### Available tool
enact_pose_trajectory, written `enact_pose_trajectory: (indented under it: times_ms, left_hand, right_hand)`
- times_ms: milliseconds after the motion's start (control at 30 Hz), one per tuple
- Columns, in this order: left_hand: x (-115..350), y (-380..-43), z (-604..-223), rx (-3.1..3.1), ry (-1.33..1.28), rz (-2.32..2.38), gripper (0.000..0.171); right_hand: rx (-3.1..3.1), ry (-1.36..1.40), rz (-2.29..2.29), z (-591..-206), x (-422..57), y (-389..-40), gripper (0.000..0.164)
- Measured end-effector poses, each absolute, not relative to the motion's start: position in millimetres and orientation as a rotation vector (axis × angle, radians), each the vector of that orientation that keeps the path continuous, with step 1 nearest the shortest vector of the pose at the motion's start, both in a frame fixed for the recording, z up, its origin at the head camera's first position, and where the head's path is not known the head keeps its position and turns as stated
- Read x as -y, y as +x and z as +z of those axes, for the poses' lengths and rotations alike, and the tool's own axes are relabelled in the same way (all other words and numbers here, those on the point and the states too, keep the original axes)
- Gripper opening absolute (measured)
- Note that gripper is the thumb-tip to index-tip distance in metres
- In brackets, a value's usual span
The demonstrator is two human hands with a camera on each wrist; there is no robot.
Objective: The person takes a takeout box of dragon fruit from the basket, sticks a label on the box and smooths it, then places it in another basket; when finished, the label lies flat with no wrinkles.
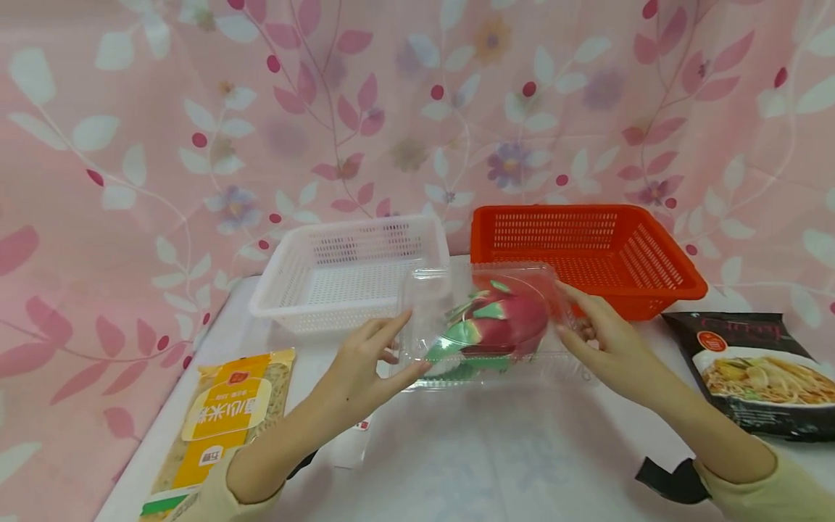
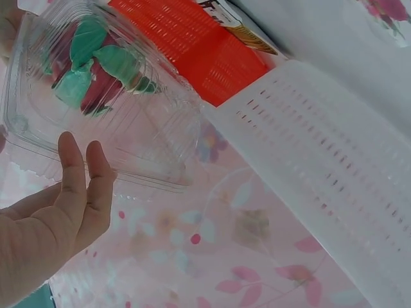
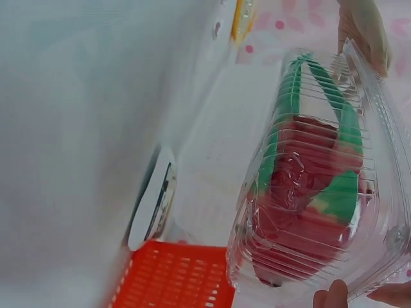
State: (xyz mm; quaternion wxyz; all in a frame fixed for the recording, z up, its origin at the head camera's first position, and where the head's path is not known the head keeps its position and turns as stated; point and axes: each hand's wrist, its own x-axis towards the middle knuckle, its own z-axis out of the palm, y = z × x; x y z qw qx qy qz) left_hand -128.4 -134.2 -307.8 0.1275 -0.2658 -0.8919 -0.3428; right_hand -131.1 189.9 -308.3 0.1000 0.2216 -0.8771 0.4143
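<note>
Between my two hands is a clear plastic clamshell box (image 1: 424, 312), raised over the table in front of the baskets. Inside it lies a red dragon fruit (image 1: 509, 319) with green scales, also visible through the ribbed plastic in the right wrist view. My left hand (image 1: 375, 359) grips the box's left end, thumb low and fingers on the edge. At the opposite end, my right hand (image 1: 603, 341) holds the box between thumb and fingers. The lid lies down over the fruit.
Behind the box stand a white basket (image 1: 287, 290) and a red basket (image 1: 678, 279). A yellow food packet (image 1: 228, 413) lies at left, a black noodle packet (image 1: 757, 377) at right. A small clear packet (image 1: 352, 446) is near the left forearm.
</note>
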Motion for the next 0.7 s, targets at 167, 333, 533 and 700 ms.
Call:
enact_pose_trajectory:
  times_ms: [167, 333, 533, 700]
  left_hand:
    - [139.6, -124.8, -314.8, 2.578, -0.805, -0.998, 0.071]
    - [143.5, -120.6, -321.8, 2.613, -0.794, -1.049, 0.073]
    - [147.5, -116.7, -331.4, 2.643, -0.798, -1.067, 0.072]
    - [150.0, -113.0, -338.7, 2.686, -0.774, -1.109, 0.071]
  right_hand:
    - [2.611, 0.656, 1.207, -315.3, -186.8, -128.0, 0.057]
    - [2.628, 0.661, 1.225, -321.0, -183.4, -126.1, 0.054]
    - [2.654, 0.652, 1.250, -326.3, -179.9, -122.8, 0.052]
    - [2.683, 0.651, 1.265, -334.2, -178.0, -121.7, 0.052]
